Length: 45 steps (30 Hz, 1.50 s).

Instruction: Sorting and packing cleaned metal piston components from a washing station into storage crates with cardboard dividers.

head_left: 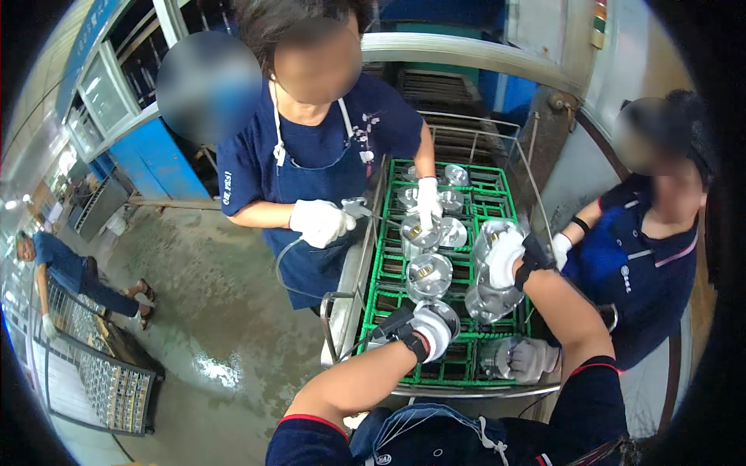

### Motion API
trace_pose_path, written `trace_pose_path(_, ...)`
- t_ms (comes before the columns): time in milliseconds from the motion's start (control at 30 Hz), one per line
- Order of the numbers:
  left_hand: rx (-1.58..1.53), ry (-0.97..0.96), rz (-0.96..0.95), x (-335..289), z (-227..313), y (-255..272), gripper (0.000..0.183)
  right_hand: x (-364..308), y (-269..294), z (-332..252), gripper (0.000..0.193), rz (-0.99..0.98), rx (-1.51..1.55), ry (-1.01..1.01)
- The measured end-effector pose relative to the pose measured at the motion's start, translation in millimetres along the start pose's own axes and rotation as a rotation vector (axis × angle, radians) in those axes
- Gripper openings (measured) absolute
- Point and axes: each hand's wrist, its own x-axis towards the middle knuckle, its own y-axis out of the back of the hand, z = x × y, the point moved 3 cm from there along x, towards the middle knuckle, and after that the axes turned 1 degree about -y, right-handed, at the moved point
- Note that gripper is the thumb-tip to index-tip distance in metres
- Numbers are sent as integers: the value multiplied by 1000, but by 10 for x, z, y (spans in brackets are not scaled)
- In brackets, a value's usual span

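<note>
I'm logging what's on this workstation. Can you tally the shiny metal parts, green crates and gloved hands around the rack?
Shiny metal parts on the crate: about 9, some partly hidden
Green crates: 1
White-gloved hands at the rack: 6, namely the wearer's left hand and right hand, plus four of co-workers
Total: about 16

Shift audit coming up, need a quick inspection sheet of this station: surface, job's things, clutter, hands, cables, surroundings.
Surface: green crate grid on a metal-framed trolley.
Job's things: shiny metal parts in the grid cells.
Clutter: nothing seen.
Hands: left hand, gloved, grips a dark tool; right hand, gloved, holds a metal part.
Cables: thin hose hanging from the co-worker's tool opposite; another line leaves the left hand's tool.
Surroundings: wet concrete floor; two co-workers at the trolley; a person further off at left beside a rack.
</note>
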Motion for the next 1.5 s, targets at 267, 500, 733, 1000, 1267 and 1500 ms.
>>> trace_pose_path(267, -239, -223, 341, -204, 46, 172, 36, -1647, 3015, 522, 33, 659, 299, -38)
trace_pose_path(500, -533, -339, 876, -1410, 137, 692, 21, -3126, 4695, -399, 36, 607, 325, -525)
trace_pose_path(733, -1060, -691, 597, -2567, 135, 674, 15, -4064, 5009, -1778, 32, 671, 675, -755)
trace_pose_path(1000, -1334, -620, -52, -2846, 935, -396, 29, -5777, 4749, -3789, 33, 293, 495, -1533)
trace_pose_path(1267, -869, -790, -390, -3391, 2408, -1716, 21, -7483, 5130, -6140, 28, -468, 414, -2435)
trace_pose_path(1500, -589, -859, -766, -4340, 3663, -2599, 30, -8379, 4807, -8309, 26, -857, 519, -2800)
